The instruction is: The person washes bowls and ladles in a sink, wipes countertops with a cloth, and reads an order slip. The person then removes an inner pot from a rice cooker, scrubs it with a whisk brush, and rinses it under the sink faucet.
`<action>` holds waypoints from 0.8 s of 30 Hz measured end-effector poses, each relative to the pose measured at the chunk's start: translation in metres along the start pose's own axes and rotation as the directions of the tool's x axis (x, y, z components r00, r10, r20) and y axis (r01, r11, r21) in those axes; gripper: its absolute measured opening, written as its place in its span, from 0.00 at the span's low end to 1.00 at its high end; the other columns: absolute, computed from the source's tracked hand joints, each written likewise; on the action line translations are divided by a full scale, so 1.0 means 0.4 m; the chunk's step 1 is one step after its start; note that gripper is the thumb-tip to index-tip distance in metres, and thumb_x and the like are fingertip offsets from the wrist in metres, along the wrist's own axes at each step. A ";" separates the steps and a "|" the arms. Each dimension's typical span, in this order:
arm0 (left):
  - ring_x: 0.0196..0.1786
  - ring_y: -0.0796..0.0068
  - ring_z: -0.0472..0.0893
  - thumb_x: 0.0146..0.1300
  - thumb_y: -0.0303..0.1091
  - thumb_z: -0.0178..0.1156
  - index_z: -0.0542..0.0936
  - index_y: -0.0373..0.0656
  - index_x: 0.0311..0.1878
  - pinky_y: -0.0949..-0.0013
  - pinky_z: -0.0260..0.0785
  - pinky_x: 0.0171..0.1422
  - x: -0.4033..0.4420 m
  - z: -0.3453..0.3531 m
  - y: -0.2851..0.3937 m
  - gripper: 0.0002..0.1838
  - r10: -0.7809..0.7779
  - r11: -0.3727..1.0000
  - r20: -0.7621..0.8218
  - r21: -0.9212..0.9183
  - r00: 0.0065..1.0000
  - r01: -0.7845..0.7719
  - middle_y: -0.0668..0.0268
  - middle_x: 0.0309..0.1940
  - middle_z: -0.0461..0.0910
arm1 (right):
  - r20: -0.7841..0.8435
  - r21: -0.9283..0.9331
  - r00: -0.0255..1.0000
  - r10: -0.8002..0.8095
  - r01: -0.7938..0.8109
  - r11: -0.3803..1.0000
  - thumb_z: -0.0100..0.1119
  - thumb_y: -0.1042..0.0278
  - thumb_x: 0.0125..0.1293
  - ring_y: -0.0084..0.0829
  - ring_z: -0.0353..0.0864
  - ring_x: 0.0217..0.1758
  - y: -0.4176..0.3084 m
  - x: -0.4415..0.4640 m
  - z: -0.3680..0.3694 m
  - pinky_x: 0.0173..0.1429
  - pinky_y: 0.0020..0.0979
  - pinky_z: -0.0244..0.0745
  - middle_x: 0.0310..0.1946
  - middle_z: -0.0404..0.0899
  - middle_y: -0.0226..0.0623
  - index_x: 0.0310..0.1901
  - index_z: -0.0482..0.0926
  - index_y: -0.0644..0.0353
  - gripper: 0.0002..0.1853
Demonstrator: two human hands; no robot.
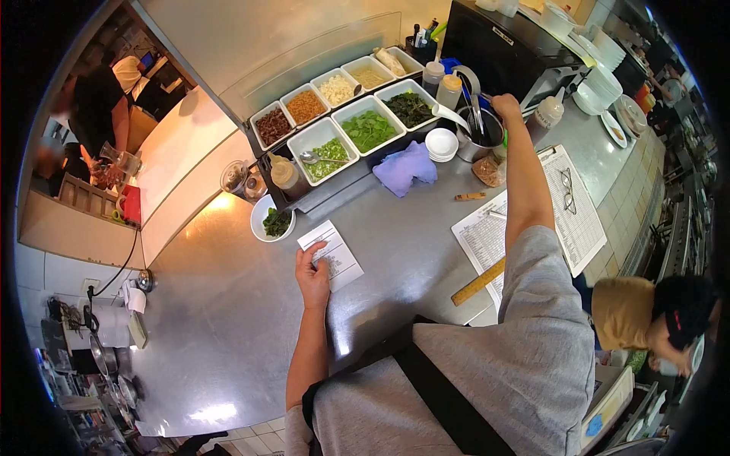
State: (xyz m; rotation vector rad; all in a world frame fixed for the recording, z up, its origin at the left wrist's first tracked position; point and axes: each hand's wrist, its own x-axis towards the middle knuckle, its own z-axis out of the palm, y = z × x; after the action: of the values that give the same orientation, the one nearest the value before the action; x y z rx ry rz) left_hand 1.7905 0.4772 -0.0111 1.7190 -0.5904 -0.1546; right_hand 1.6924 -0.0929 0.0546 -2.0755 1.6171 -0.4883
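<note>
My left hand (313, 278) pinches a white printed paper slip (346, 262) between thumb and fingers, low over the steel counter. A white bowl (259, 222) with dark leafy greens (277, 222) stands just beyond the slip. My right hand (505, 106) is stretched forward with its fingers closed beside the rim of a metal utensil pot (470, 150). What those fingers hold, if anything, is too small to make out. Ladle and tool handles (477, 114) stick up from the pot. A stack of small white dishes (441, 144) sits to its left.
Topping trays (323, 157) line the back of the steel counter (220, 319). A purple cloth (405, 168), squeeze bottles (449, 91), a wooden ruler (477, 282), and a clipboard (576, 213) with glasses (567, 190) lie around. A co-worker (631, 311) stands at right; other people are behind the pass.
</note>
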 end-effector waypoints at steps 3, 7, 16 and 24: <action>0.39 0.77 0.71 0.47 0.14 0.48 0.80 0.42 0.42 0.80 0.62 0.38 0.002 -0.003 -0.009 0.20 0.037 0.999 0.002 0.032 0.999 -0.037 0.67 0.37 0.68 | 0.037 0.019 0.999 0.033 -0.034 0.999 0.48 0.61 0.54 0.48 0.72 0.57 0.001 0.001 -0.001 0.60 0.38 0.66 0.49 0.73 0.57 0.43 0.79 0.69 0.21; 0.37 0.77 0.70 0.47 0.15 0.48 0.80 0.42 0.42 0.80 0.61 0.38 -0.001 -0.005 -0.007 0.20 0.002 1.000 0.006 -0.005 1.000 -0.002 0.66 0.36 0.68 | -0.047 0.041 0.998 -0.047 0.049 0.998 0.52 0.71 0.48 0.40 0.80 0.34 0.025 0.028 0.021 0.36 0.40 0.71 0.31 0.79 0.53 0.34 0.78 0.75 0.15; 0.35 0.78 0.70 0.47 0.15 0.48 0.80 0.42 0.42 0.79 0.61 0.35 0.003 -0.002 -0.005 0.20 0.066 0.998 -0.008 0.004 0.998 -0.066 0.67 0.35 0.68 | -0.011 -0.178 0.959 -0.283 0.277 0.944 0.53 0.68 0.48 0.44 0.79 0.30 0.079 0.097 0.043 0.36 0.40 0.71 0.24 0.78 0.50 0.26 0.79 0.70 0.12; 0.34 0.76 0.70 0.48 0.15 0.50 0.80 0.42 0.42 0.78 0.62 0.34 -0.001 -0.006 -0.006 0.18 0.015 0.999 -0.007 0.036 1.000 -0.015 0.65 0.34 0.69 | -0.120 -0.456 0.910 -0.396 0.303 0.836 0.46 0.66 0.56 0.52 0.78 0.46 0.038 0.003 0.019 0.52 0.44 0.72 0.38 0.78 0.59 0.33 0.79 0.70 0.15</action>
State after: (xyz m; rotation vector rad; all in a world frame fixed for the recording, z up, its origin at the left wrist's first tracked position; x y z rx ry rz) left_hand 1.7918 0.4799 -0.0128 1.7492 -0.6041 -0.1276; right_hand 1.6845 -0.0959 0.0399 -2.7689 1.5632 -0.5225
